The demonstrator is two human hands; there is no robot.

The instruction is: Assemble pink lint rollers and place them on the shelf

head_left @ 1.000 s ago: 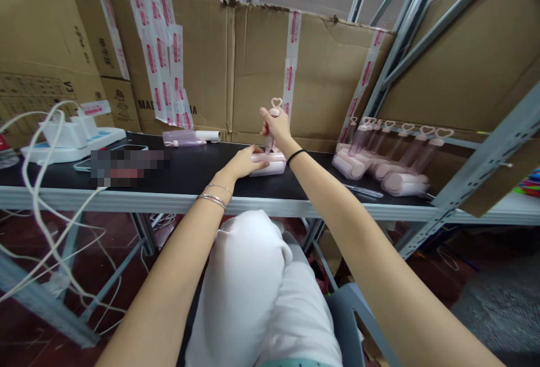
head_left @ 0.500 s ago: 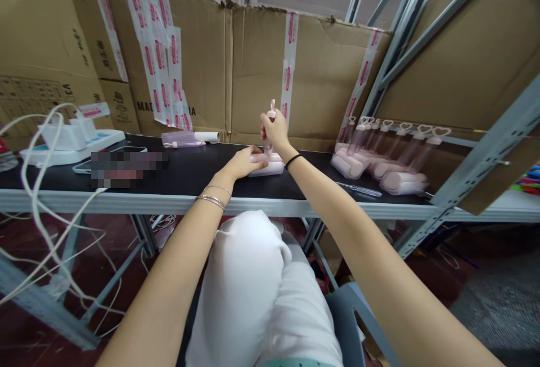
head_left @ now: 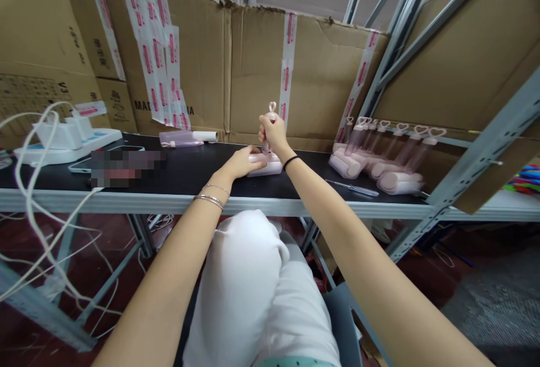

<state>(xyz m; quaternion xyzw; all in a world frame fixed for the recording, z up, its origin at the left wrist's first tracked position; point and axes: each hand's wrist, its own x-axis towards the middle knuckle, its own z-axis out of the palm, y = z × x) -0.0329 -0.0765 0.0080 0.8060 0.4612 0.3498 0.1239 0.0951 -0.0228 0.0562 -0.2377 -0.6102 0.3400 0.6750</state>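
Observation:
My right hand (head_left: 273, 131) is wrapped round an upright pink handle (head_left: 272, 109) with a loop at its top. Below it, a pale pink rounded roller body (head_left: 266, 169) lies lengthwise on the black table top. My left hand (head_left: 245, 162) grips this body from its left end, thumb along the top. The handle's lower end meets the body between my hands; fingers partly hide the joint. To the right stand several similar pink pieces (head_left: 399, 182), rounded bodies down and clear tube handles with heart-shaped loops (head_left: 421, 131) up.
Behind the table (head_left: 202, 173) rises a taped cardboard wall (head_left: 253, 68). A purple translucent piece and white roll (head_left: 205, 137) lie at its foot. Left are a power strip (head_left: 63, 147), cables and a phone (head_left: 82, 163). A pen-like tool (head_left: 356, 188) lies near the right front edge.
The view has shifted slightly. Both hands keep their grip on the handle and the roller body, with the right hand marginally lower and little else different.

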